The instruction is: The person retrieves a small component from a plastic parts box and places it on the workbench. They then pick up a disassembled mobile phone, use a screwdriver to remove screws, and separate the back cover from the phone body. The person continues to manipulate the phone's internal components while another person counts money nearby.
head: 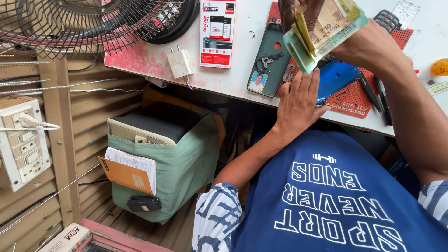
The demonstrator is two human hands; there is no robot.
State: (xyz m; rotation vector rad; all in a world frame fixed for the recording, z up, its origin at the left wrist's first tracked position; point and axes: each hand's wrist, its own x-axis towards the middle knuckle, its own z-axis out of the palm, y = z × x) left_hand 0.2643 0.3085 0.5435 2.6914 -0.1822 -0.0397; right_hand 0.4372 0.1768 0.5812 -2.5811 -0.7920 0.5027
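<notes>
My right hand (pixel 298 11) is raised over the white table (pixel 242 79) and grips a fanned wad of banknotes (pixel 324 32). My left hand (pixel 298 102) lies flat on the table's front edge, fingers stretched out and holding nothing. Its fingertips touch a blue phone cover (pixel 337 77) on a red dotted mat (pixel 355 98). Just left of that hand lies a dark green phone back (pixel 268 63) with a small photo and a metal part on it.
A white charger plug (pixel 179 63) and a red-and-white packaged box (pixel 217 32) sit further left on the table, a fan grille (pixel 84 23) beyond. Dark tools (pixel 379 95) lie on the mat. Under the table stands a green-covered box (pixel 177 163) with papers (pixel 128 170); a switchboard (pixel 21 140) is on the wall.
</notes>
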